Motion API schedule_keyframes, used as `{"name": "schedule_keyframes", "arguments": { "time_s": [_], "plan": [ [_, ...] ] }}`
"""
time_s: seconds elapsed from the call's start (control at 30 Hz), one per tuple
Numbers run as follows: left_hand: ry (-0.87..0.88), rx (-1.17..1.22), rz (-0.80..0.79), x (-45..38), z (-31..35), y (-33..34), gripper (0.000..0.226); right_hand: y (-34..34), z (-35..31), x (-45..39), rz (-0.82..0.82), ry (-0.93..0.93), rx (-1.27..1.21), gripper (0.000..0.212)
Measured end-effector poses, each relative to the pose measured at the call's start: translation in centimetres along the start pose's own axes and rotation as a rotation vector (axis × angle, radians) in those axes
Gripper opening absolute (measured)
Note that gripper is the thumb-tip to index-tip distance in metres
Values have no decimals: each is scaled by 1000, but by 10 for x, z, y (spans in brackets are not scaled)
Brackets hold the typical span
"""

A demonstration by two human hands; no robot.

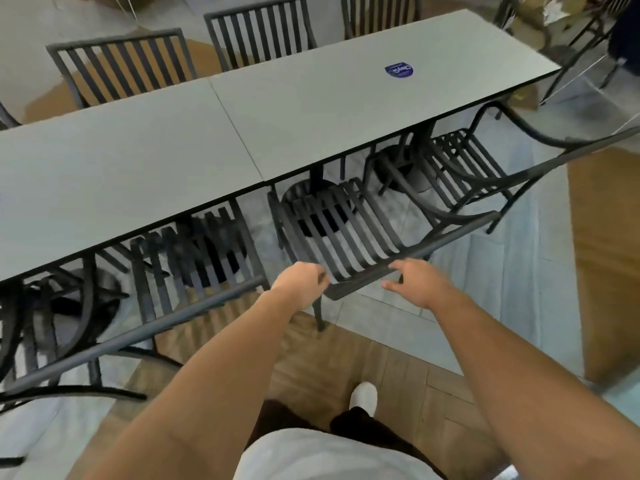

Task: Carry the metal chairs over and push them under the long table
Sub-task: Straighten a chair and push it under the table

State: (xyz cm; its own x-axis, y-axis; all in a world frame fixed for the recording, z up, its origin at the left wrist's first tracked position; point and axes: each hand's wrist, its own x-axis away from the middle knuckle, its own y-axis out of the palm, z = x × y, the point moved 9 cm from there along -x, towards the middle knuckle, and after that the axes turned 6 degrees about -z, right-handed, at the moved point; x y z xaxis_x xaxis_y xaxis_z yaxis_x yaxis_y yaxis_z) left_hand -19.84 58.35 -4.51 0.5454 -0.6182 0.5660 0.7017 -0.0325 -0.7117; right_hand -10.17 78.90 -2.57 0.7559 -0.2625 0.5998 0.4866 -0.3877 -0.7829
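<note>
The long grey table [173,150] runs from the left edge to the upper right. A black slatted metal chair [332,230] stands right in front of me, its seat partly under the table's near edge. My left hand [301,284] has its fingers curled at the left end of the chair's top rail [460,233]. My right hand [417,278] lies on the rail further right, fingers fairly straight over it and thumb out on the near side. A second chair [194,251] is tucked in to the left and a third chair [464,161] to the right.
More black chairs [121,64] stand along the table's far side. A blue sticker [399,71] is on the tabletop. Round table pedestals [398,164] sit under it. Another chair frame [52,306] crowds the lower left. My white shoe [363,396] is on the wood floor.
</note>
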Motion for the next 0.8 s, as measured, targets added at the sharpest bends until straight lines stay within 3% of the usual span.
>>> {"name": "schedule_keyframes", "arguments": {
  "time_s": [0.2, 0.53, 0.8],
  "plan": [
    [-23, 36, -51, -36, 48, 24, 42, -13, 72, -16, -22, 23, -44, 67],
    [-3, 72, -51, -93, 78, 16, 40, -39, 101, -52, -18, 54, -10, 61],
    [-96, 74, -81, -128, 79, 6, 45, -60, 132, -100, -70, 12, -10, 80]
  ]
}}
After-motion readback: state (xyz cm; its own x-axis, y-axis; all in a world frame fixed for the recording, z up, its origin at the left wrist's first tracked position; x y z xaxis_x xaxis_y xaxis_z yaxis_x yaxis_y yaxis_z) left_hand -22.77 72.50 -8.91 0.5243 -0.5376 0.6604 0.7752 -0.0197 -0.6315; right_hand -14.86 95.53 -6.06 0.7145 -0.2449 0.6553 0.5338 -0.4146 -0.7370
